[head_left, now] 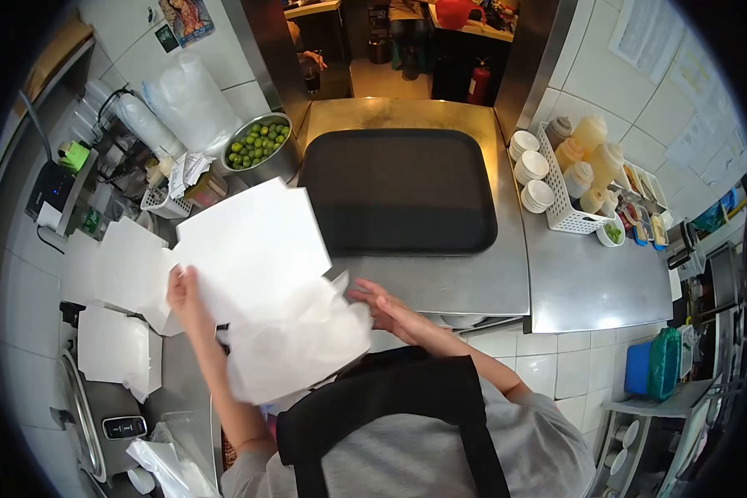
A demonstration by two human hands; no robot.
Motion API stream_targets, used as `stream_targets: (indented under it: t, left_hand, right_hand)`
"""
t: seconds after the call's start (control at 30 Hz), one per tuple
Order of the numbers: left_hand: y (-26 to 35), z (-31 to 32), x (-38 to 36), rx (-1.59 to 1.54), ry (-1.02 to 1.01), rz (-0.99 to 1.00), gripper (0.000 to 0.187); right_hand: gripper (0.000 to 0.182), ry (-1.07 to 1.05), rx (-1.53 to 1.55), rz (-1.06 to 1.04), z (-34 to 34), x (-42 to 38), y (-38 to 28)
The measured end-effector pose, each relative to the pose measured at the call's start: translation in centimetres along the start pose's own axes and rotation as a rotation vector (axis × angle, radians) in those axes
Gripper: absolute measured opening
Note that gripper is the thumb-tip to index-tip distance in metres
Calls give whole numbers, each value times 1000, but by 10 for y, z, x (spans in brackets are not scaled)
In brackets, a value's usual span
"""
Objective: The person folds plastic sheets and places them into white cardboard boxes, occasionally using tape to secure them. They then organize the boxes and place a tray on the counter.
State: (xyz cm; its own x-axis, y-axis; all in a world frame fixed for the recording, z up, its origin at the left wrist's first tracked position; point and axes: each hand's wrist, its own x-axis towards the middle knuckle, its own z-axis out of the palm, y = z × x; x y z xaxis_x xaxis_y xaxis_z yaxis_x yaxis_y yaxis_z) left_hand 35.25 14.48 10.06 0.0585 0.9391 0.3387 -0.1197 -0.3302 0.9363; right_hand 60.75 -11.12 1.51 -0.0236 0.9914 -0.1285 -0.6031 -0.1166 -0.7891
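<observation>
Cardboard box [253, 249], white and open-lidded, lined with crumpled white paper [299, 340], is gripped at its left edge by the left hand [188, 300]. The right hand [394, 317], fingers loosely spread, is at the paper's right side, contact unclear; beyond, a rounded black rectangular tray [398, 191] rests on the shiny metal counter [452, 285].

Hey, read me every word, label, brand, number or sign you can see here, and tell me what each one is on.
None can be read with certainty.
Wall sheets, upper right: too blurred.
Green-labelled bottle, left: too small.
Small dark device, lower left: display marks too small.
Fire extinguisher, far back: no legible label.
Open white box in the left hand: no lettering visible.
</observation>
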Motion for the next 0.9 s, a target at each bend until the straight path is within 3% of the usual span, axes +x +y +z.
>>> stream_targets:
  t: [0.03,0.13,0.2,0.37,0.5,0.63,0.77,0.87,0.9]
  left_hand:
    - [8,15,-8,-5,-45,11,13]
    - [14,28,-11,-39,-104,36,10]
    - [24,30,-14,-121,-106,-63,10]
    - [23,4,-16,-217,-138,-96,10]
    - [23,-17,-23,-223,-171,-174,38]
    - [12,-52,-59,-171,-108,-260,69]
    - [-15,-55,-123,-608,-379,-690,78]
    - [-12,-35,-139,-444,-344,-687,80]
    - [-16,-36,-141,-421,-282,-668,72]
  right_hand:
    - [81,-65,34,14,2,3,4]
    - [82,-50,59,56,12,4,-4]
    - [85,-110,38,47,10,9,-3]
    - [85,-139,138,115,21,14,-7]
    - [86,-207,162,107,16,26,0]
    - [79,-59,195,98,31,27,-23]
    - [83,11,11,-35,45,42,-33]
    - [88,-97,-98,-106,38,67,-15]
    - [88,-126,-110,-79,39,72,-14]
